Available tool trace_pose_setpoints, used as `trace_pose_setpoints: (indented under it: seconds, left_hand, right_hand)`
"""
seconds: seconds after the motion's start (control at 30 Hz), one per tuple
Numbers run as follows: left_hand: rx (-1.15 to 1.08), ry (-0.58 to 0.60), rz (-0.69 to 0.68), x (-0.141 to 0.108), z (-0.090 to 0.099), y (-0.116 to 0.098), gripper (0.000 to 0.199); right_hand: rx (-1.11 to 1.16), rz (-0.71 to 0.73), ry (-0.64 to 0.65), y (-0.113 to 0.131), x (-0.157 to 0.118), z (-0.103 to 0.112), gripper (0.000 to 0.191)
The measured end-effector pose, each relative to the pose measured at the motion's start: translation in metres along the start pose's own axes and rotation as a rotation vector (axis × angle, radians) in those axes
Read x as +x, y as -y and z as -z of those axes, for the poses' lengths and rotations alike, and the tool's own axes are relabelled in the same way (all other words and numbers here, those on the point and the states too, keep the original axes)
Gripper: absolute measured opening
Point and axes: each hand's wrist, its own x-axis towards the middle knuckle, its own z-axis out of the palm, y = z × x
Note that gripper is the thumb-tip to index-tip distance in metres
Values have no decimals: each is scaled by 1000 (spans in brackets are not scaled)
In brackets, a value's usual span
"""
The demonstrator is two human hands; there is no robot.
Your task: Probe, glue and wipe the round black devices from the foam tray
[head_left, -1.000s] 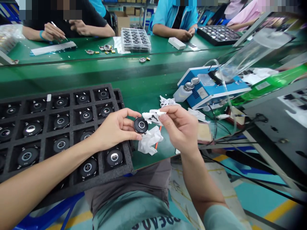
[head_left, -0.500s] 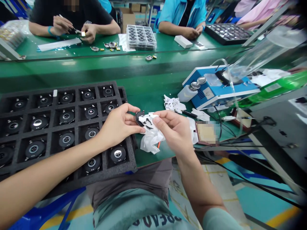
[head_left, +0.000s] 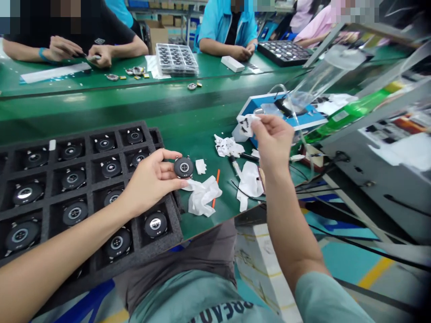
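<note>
Between the thumb and fingers of my left hand (head_left: 156,177) is a round black smartwatch body (head_left: 183,167), its sensor side facing up. My right hand (head_left: 274,134) is raised over the right of the bench and pinches a white wipe (head_left: 245,124) marked with black smudges. Just right of the watch lies a small folded white piece (head_left: 201,166). A crumpled white wipe (head_left: 204,195) rests below it, against an orange stick (head_left: 216,188). The dark foam tray (head_left: 89,157) under my left forearm holds several similar watch bodies in its compartments.
A blue-and-white machine (head_left: 310,119) and a green bottle (head_left: 346,114) stand at the right. Stained wipes (head_left: 229,146) and another white wipe (head_left: 249,186) lie near cables. Across the bench, co-workers sit by a clear plastic box (head_left: 177,60) and a black tray (head_left: 284,53).
My right hand has moved up and right, away from the watch, carrying the smudged wipe. My left hand still holds the watch, now turned sensor side up. The view has shifted slightly.
</note>
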Motion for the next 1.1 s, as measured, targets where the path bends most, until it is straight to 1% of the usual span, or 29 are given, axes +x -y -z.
trace_pose_setpoints:
  seconds: [0.03, 0.1, 0.17, 0.2, 0.23, 0.33, 0.43, 0.5, 0.57, 0.63, 0.7, 0.77, 0.83, 0.9, 0.97, 1.03, 1.1]
  left_hand:
    - [0, -6, -3, 0, 0, 0, 63]
    - [4, -17, -7, 1, 0, -1, 64]
    - [10, -27, -2, 1, 0, -2, 66]
    - [12, -30, 4, 1, 0, -2, 66]
    - [15, -32, 9, 2, 0, -2, 66]
    - [27, -38, 4, 3, 0, -2, 64]
    - [31, -46, -9, 3, 0, -2, 61]
    - [27, -43, -15, 3, 0, -2, 61]
    - [17, -41, -26, 2, 0, -2, 61]
    - [7, -47, -42, 2, 0, -1, 62]
    - [1, -53, -53, 1, 0, -1, 62]
    - [-6, -48, -56, 0, 0, -1, 62]
    - [-13, -45, -59, 0, 0, 0, 63]
    - [-18, -60, -71, -1, -1, 0, 63]
    - [-17, -81, -86, 0, -2, 1, 63]
    - [-14, -82, -91, 0, -4, 0, 64]
    - [-7, -72, -83, 0, -5, -2, 67]
  right_hand:
    - [-129, 22, 24, -9, 1, -3, 18]
    - [-380, 50, 155, -25, -2, -8, 16]
    - [-521, 57, 301, -34, -8, -8, 15]
    - [-542, 53, 340, -36, -10, -6, 18]
    - [-547, 48, 345, -35, -11, -1, 21]
    - [-545, 55, 243, -24, -2, 19, 28]
    - [-516, 101, 150, -7, 8, 40, 24]
    - [-490, 101, 126, 4, 5, 48, 22]
    - [-457, 47, 127, 11, -11, 52, 22]
    - [-434, -38, 153, 17, -41, 53, 24]
    - [-426, -118, 219, 21, -79, 53, 24]
    - [-375, -164, 343, 26, -114, 52, 22]
    - [-347, -175, 372, 31, -135, 49, 21]
    - [-360, -166, 384, 35, -135, 39, 23]
    - [-431, -179, 473, 37, -118, 20, 24]
    - [-594, -263, 655, 39, -95, -7, 27]
    - [-670, -316, 672, 43, -76, -34, 28]
